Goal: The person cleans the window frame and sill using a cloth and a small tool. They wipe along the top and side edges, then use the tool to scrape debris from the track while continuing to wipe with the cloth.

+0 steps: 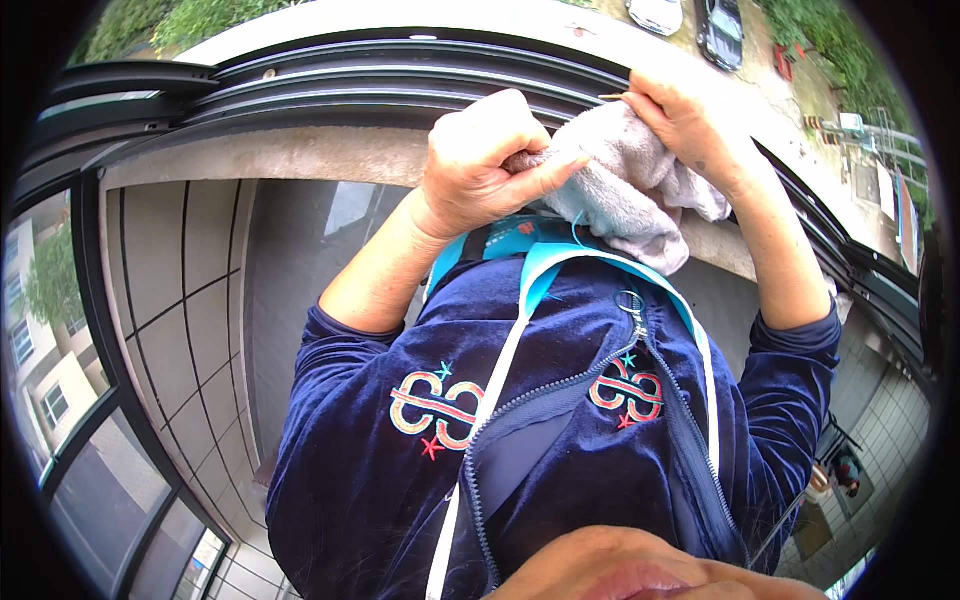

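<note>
My left hand (480, 165) is closed on one end of a grey fluffy cloth (615, 180), its thumb stretched out over the fabric. The cloth hangs bunched between my hands, in front of the blue apron (547, 262). My right hand (682, 120) pinches a thin, light-coloured stick (611, 97) between thumb and fingers, just above the cloth's upper edge. The cloth also runs beneath this hand; whether its other fingers grip it cannot be told. Both hands are over the dark metal window track (390, 71). A light blue thread hangs by the cloth.
A stone sill (300, 154) runs along the inside of the window track. Beyond the window, parked cars (720, 34) and trees stand far below. A tiled wall (180, 255) and framed glass panes (112, 480) are on the left.
</note>
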A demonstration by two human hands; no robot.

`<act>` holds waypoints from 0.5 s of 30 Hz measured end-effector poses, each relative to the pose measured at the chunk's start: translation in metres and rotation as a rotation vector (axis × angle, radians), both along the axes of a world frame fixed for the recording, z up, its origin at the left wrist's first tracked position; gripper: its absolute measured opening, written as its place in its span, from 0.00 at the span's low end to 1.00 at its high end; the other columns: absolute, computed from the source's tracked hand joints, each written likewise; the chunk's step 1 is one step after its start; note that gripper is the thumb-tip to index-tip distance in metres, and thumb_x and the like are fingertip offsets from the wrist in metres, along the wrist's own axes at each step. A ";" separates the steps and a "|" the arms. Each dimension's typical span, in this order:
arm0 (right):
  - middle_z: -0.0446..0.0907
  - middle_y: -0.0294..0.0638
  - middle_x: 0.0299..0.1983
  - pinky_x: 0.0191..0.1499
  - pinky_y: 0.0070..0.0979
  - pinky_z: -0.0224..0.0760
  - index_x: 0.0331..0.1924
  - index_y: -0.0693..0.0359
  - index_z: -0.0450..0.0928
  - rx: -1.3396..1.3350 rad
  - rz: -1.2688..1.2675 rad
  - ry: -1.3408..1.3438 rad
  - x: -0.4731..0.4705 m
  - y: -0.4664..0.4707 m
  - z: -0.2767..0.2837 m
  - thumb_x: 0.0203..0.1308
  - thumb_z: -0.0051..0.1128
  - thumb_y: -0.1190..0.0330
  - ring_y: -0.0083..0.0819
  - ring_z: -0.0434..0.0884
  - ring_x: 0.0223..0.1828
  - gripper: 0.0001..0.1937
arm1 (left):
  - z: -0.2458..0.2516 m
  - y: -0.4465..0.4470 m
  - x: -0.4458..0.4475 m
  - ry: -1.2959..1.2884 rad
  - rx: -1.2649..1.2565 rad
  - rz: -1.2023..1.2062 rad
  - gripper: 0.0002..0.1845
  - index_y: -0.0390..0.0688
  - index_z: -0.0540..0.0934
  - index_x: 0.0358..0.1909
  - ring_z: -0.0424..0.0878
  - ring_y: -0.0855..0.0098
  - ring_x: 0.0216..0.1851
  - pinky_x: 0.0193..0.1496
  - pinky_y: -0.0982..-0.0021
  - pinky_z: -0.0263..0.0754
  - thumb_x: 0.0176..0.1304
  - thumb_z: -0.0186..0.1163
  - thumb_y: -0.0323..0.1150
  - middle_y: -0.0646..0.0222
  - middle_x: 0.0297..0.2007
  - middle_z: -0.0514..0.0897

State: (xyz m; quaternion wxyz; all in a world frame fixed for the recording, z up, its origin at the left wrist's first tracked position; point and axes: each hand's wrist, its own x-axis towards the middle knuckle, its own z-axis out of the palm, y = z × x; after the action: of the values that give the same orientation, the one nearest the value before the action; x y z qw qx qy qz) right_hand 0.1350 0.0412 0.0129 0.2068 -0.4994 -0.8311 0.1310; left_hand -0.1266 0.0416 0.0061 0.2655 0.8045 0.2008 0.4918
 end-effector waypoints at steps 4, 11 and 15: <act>0.71 0.44 0.24 0.33 0.28 0.68 0.37 0.65 0.76 -0.186 -0.135 0.167 0.024 -0.018 0.019 0.72 0.57 0.66 0.32 0.70 0.25 0.10 | -0.004 -0.003 -0.005 -0.018 -0.101 0.095 0.13 0.40 0.78 0.24 0.67 0.82 0.21 0.22 0.79 0.59 0.54 0.77 0.26 0.74 0.21 0.75; 0.74 0.47 0.25 0.36 0.35 0.70 0.30 0.64 0.73 -0.131 -0.220 -0.133 0.046 -0.040 0.010 0.64 0.61 0.71 0.44 0.76 0.30 0.09 | -0.006 0.002 0.004 -0.060 -0.300 0.094 0.14 0.40 0.79 0.24 0.65 0.85 0.22 0.23 0.80 0.58 0.58 0.76 0.32 0.78 0.21 0.72; 0.75 0.50 0.27 0.38 0.37 0.71 0.32 0.63 0.73 -0.111 -0.176 -0.021 0.019 -0.021 -0.006 0.65 0.59 0.70 0.46 0.77 0.31 0.08 | -0.003 0.007 0.005 -0.073 -0.258 0.119 0.14 0.39 0.80 0.24 0.65 0.85 0.22 0.23 0.79 0.60 0.58 0.76 0.33 0.78 0.20 0.71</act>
State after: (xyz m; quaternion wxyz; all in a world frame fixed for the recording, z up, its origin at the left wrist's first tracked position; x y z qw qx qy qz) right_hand 0.1536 0.0197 0.0064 0.1807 -0.5827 -0.7775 0.1526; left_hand -0.1221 0.0490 0.0027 0.3442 0.7320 0.2997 0.5059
